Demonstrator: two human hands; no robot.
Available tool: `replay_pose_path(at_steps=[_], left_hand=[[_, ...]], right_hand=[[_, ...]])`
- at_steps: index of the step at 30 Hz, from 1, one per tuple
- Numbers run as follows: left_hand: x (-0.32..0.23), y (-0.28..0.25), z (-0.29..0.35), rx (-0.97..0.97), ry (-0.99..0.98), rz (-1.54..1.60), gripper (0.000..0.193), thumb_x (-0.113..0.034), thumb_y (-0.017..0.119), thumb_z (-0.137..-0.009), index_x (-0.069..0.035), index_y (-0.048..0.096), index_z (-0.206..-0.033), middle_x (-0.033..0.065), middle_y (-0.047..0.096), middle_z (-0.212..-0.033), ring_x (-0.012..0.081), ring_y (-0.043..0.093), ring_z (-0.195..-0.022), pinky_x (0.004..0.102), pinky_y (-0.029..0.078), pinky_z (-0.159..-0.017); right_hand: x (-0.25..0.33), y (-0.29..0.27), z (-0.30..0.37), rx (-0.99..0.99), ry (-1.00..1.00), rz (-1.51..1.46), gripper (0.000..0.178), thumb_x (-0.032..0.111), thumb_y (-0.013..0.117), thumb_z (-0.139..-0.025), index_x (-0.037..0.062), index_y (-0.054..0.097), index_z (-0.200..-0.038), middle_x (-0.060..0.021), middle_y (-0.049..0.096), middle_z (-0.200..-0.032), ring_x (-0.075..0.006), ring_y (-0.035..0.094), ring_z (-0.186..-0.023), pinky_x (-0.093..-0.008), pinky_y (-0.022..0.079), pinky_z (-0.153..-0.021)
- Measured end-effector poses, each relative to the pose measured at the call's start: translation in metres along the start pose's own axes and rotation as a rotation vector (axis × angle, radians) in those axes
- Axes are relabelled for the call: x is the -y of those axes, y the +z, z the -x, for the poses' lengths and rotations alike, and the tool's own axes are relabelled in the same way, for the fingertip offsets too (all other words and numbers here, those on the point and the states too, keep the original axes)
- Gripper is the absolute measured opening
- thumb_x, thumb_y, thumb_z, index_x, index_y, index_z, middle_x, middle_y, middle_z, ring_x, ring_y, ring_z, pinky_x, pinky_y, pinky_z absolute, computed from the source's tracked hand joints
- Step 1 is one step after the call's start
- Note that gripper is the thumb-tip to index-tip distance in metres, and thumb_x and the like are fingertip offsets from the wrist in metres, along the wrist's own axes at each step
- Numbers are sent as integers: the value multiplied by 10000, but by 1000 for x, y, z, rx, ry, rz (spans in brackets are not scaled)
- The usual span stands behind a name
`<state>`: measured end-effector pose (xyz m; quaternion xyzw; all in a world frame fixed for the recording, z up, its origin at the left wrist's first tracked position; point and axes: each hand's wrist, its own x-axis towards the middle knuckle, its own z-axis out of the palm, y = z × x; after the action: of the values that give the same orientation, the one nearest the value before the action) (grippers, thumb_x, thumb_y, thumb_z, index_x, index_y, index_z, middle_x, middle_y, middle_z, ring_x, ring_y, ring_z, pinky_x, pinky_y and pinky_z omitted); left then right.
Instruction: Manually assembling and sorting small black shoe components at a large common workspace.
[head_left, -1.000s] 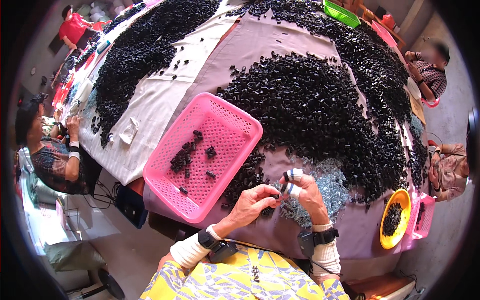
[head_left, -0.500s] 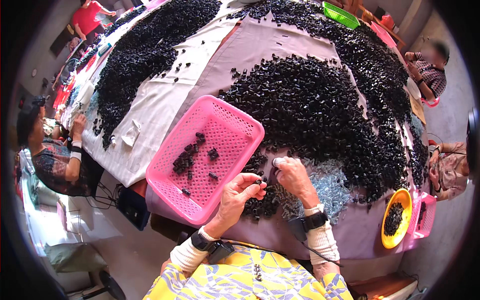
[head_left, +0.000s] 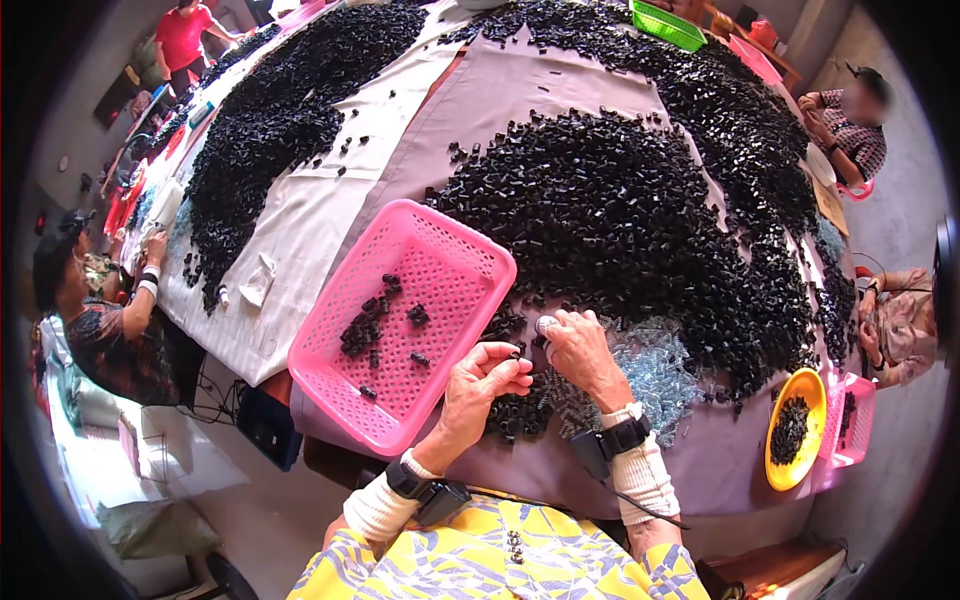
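Note:
My left hand (head_left: 478, 388) pinches a small black plastic part, mostly covered by the fingertips, just right of the pink basket (head_left: 313, 322). Close by on the right, my right hand (head_left: 585, 358) has its fingers curled together, with a white covering on one fingertip. What those fingers hold, if anything, is hidden. Beneath and beside the right hand lies a pile of small clear, bluish pieces (head_left: 650, 375). A large heap of small black plastic parts (head_left: 610, 220) spreads beyond both hands. Inside the basket are several black parts (head_left: 362, 325), most of them clustered left of its middle.
A yellow bowl (head_left: 822, 432) of dark pieces and a small pink basket (head_left: 855, 420) stand at the right edge. More black parts (head_left: 280, 130) cover the far left of the cloth-covered table (head_left: 330, 215). A green basket (head_left: 668, 27) sits at the back. Other people sit or stand around the table.
The whole view has shifted slightly. Both hands stay close together beside the basket, with only small finger movements; the part in my left fingertips is now more hidden.

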<state>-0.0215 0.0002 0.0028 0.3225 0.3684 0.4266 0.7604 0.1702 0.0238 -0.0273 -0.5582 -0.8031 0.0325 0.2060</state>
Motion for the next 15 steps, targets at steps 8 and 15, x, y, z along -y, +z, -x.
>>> replay_pose_path(at_steps=[8,15], left_hand=[[16,7,-17,-8,12,-89,195,-83,618,-884,-10,566,-1058,76,654,-919,134,640,-801,278,542,-740],[12,19,-18,81,23,-33,198,-92,628,-881,-16,566,-1053,40,636,-914,97,618,-819,258,534,-739]], right_hand=[[25,-52,5,-22,12,-311,147,7,593,-686,15,573,-832,-143,604,-810,-318,589,-806,-403,441,-719],[35,-67,14,-56,140,-569,261,-13,624,-670,4,616,-930,-148,623,-857,-334,604,-807,-394,493,-726]])
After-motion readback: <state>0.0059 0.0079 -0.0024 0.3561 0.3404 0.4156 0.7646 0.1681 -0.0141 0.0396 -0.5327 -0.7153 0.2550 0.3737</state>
